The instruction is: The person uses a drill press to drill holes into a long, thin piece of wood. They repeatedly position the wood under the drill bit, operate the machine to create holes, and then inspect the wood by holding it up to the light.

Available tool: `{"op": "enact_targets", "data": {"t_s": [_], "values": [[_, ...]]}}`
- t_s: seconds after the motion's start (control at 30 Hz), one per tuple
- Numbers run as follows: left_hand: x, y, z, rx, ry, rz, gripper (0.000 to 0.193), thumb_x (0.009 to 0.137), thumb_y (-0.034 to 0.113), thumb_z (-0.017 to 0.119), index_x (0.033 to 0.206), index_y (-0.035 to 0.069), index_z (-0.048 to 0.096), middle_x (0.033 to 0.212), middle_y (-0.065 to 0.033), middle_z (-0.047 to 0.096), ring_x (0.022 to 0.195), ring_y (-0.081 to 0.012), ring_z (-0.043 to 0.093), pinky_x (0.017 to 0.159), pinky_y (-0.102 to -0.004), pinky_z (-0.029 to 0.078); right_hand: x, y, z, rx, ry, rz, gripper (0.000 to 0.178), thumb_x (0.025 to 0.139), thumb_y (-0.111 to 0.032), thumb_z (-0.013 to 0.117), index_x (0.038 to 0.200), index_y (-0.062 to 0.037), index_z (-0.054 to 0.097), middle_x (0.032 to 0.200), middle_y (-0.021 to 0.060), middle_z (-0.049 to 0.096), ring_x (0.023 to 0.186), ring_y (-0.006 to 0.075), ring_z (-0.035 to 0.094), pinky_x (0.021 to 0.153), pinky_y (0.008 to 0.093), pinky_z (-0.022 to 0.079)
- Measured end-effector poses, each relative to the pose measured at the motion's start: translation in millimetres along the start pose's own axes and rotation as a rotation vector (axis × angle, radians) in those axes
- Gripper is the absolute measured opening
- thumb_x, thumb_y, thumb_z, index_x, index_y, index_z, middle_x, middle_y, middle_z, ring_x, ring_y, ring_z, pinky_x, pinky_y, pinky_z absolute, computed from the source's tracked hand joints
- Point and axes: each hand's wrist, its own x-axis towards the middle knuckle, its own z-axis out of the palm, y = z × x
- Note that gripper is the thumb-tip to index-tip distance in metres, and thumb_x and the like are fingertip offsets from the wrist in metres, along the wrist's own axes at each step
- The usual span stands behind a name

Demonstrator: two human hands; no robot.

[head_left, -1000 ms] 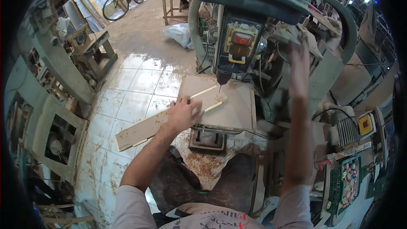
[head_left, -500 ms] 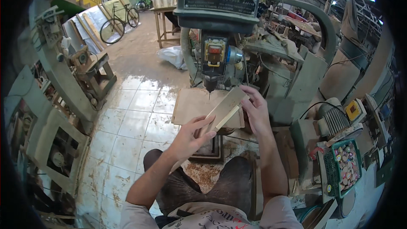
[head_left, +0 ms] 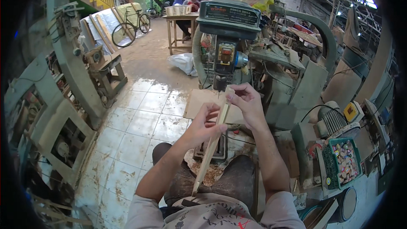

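A long pale wooden strip (head_left: 207,157) slants from in front of the bench drill (head_left: 229,21) down toward my lap, with a narrow side facing up. My right hand (head_left: 246,103) pinches its upper end between thumb and fingers. Lower down, my left hand (head_left: 207,123) steadies the strip with the thumb on one side and curled fingers on the other. Behind my hands, a flat wooden board (head_left: 198,104) lies under the drill's chuck (head_left: 219,82). The strip and my right hand hide part of the board and the drill bit.
At right stand a motor (head_left: 330,118) and a green basket (head_left: 332,171) of small round pieces. Wood shavings (head_left: 214,174) lie between my knees. Further back are a white sack (head_left: 183,64), a wooden table (head_left: 171,36), a seated person (head_left: 185,26) and a bicycle (head_left: 124,35).
The wood has turned from showing its broad face to nearly edge-on and now points more steeply toward my lap. My left hand's grip has loosened. The view has shifted, revealing the person behind.
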Motion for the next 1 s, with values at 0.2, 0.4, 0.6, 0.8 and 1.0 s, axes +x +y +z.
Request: {"op": "enact_targets", "data": {"t_s": [0.2, 0.4, 0.6, 0.8, 1.0], "values": [[3, 13, -2, -0.140, 0.016, 0.017, 0.066, 0.081, 0.018, 0.074, 0.134, 0.010, 0.036, 0.129, -0.0144, 0.046, 0.120, -0.0270, 0.047, 0.097, -0.0392, 0.042, -3, -7, 7, -0.085, -0.045, -0.032, 0.032, 0.080, -0.012, 0.077, 0.104, 0.0002, 0.061, 0.094, 0.0047, 0.062, 0.092, 0.0107, 0.058, 0.082, 0.0263, 0.048], [-4, 21, 0, -0.077, 0.000, 0.029, 0.069, 0.081, 0.015, 0.073, 0.138, 0.012, 0.035, 0.130, -0.0152, 0.046, 0.117, -0.0266, 0.050, 0.093, -0.0392, 0.046, -11, -9, 7, -0.096, -0.060, -0.070, 0.031, 0.082, -0.011, 0.074, 0.108, -0.0005, 0.061, 0.099, 0.0059, 0.063, 0.092, 0.0110, 0.058, 0.084, 0.0261, 0.048], [-18, 9, -54, -0.198, 0.330, 0.064, 0.063, 0.085, 0.011, 0.066, 0.139, 0.011, 0.034, 0.124, -0.0148, 0.052, 0.110, -0.0248, 0.055, 0.090, -0.0376, 0.048, -20, -11, -29, -0.001, 0.046, -0.036, 0.027, 0.088, -0.009, 0.067, 0.112, -0.0018, 0.059, 0.101, 0.0035, 0.061, 0.092, 0.0110, 0.057, 0.084, 0.0260, 0.048], [-43, -4, -82, -0.208, 0.505, 0.021, 0.064, 0.093, 0.018, 0.055, 0.146, 0.011, 0.020, 0.129, -0.0185, 0.052, 0.115, -0.0314, 0.056, 0.089, -0.0459, 0.054, -47, -33, -64, -0.172, 0.141, 0.160, 0.042, 0.090, -0.019, 0.060, 0.129, -0.0059, 0.051, 0.111, 0.0043, 0.058, 0.098, 0.0132, 0.058, 0.069, 0.0329, 0.057], [-90, -4, -120, -0.307, 0.684, -0.003, 0.061, 0.094, 0.038, 0.046, 0.144, 0.005, 0.030, 0.138, -0.0148, 0.047, 0.123, -0.0301, 0.049, 0.099, -0.0496, 0.047, -140, -81, -149, -0.250, 0.448, 0.097, 0.049, 0.083, -0.011, 0.056, 0.131, -0.0050, 0.048, 0.113, 0.0062, 0.059, 0.098, 0.0167, 0.062, 0.067, 0.0300, 0.056]]}}
